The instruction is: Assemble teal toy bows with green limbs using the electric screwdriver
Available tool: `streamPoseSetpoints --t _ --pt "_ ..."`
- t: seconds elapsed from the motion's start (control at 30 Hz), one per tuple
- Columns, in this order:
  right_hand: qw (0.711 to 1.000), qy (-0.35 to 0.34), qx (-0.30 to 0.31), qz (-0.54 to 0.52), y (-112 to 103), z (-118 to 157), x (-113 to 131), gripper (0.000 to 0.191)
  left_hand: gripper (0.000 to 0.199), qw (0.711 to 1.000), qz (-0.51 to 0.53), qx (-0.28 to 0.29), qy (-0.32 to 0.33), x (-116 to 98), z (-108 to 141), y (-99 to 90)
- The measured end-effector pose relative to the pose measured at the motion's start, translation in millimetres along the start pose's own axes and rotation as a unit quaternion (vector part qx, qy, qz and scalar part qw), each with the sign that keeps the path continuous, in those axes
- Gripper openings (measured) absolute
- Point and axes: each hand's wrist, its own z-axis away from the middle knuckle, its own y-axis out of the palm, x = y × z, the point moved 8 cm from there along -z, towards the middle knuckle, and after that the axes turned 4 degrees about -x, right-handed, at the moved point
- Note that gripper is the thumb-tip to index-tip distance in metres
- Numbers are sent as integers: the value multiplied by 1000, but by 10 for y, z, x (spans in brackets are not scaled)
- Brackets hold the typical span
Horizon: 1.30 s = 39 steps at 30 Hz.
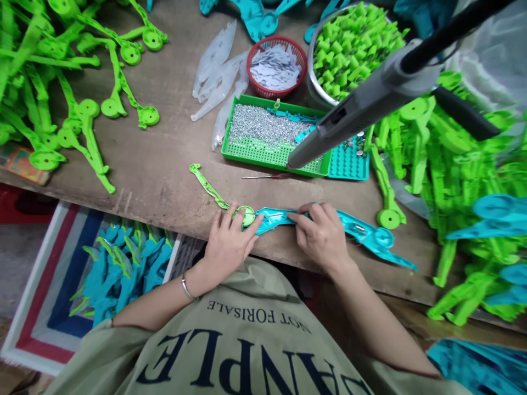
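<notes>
At the table's front edge lies a long blue plastic shell (274,219), open side up, with small metal bits inside toward its right end. Under my left hand (228,241) a thin green plastic arm (209,189) with a round disc meets the shell's left end. My left fingers hold the disc and the shell's tip against the table. Curled over the middle of the shell, my right hand (323,233) has its fingertips closed on the shell's inside and edge. Any small piece between those fingertips is hidden.
Beyond my hands are a thin screwdriver (263,176), a green tray (255,151) of screws, a red basket (255,82) and a metal bowl (319,90) of green pieces. A grey tool (349,109) hangs over the tray. Green parts (41,82) pile up on both sides.
</notes>
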Motion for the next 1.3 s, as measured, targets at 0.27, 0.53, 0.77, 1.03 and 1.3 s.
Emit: streamPoseSetpoints --t 0.27,0.53,0.77,1.03,1.3 --pt "993 0 -35 -109 -35 -77 196 31 51 999 25 -31 2 40 -24 -3" --pt "988 -4 -23 -153 146 -45 301 50 71 990 88 -110 5 95 61 -26" --pt "990 -10 -25 -137 123 -39 317 43 68 983 152 -100 21 200 105 -92" --pt "979 -12 -32 -203 74 -245 565 55 56 972 152 -180 27 661 213 -206" --pt "975 -26 10 -219 294 -443 782 53 71 966 181 -164 79 730 210 -99"
